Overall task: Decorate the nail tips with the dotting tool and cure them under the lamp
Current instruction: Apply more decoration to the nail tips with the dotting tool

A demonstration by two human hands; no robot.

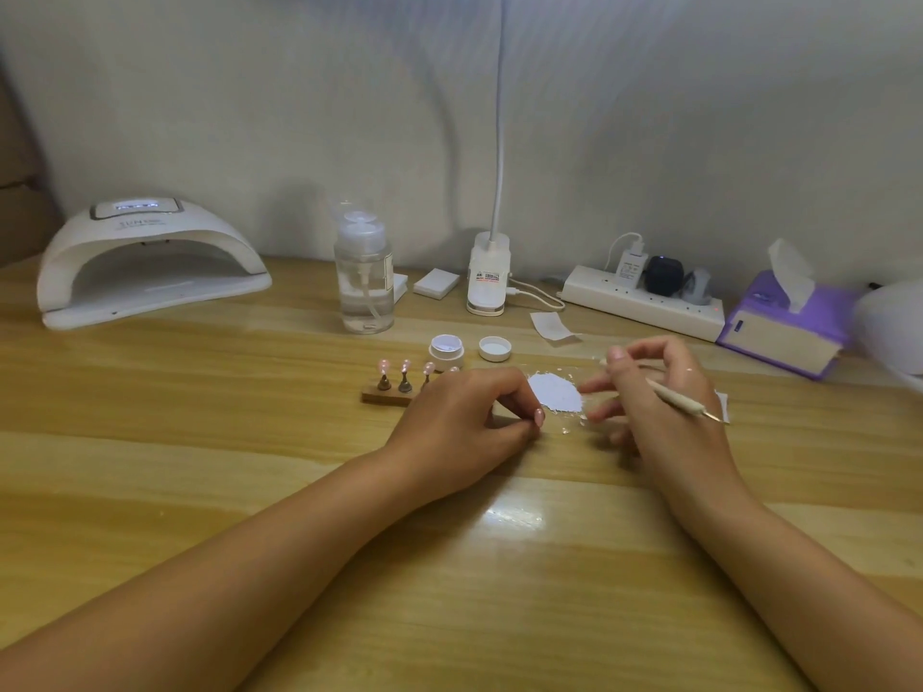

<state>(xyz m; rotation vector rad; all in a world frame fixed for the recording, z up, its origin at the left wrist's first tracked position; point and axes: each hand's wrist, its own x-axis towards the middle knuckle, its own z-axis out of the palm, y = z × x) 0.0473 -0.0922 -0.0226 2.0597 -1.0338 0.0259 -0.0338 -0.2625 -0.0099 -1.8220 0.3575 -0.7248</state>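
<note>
Three pink nail tips [405, 366] stand on small metal holders on a wooden stand [384, 396]; a fourth tip shows just behind my left hand. My left hand [459, 417] covers the stand's right end, its fingers curled down around it. To the right, my right hand [669, 407] pinches a pale dotting tool [684, 403], metal point sticking out to the right, the other fingers spread. Between the hands lies a small white pile of fine decoration [557, 394] on the table. The white curing lamp [145, 262] sits at the far left, its display lit.
An open white jar [446, 349] and its lid [494, 348] stand behind the stand. Further back are a clear pump bottle [363, 277], white pads [436, 283], a desk lamp base [487, 277], a power strip [644, 302] and a purple tissue box [784, 327].
</note>
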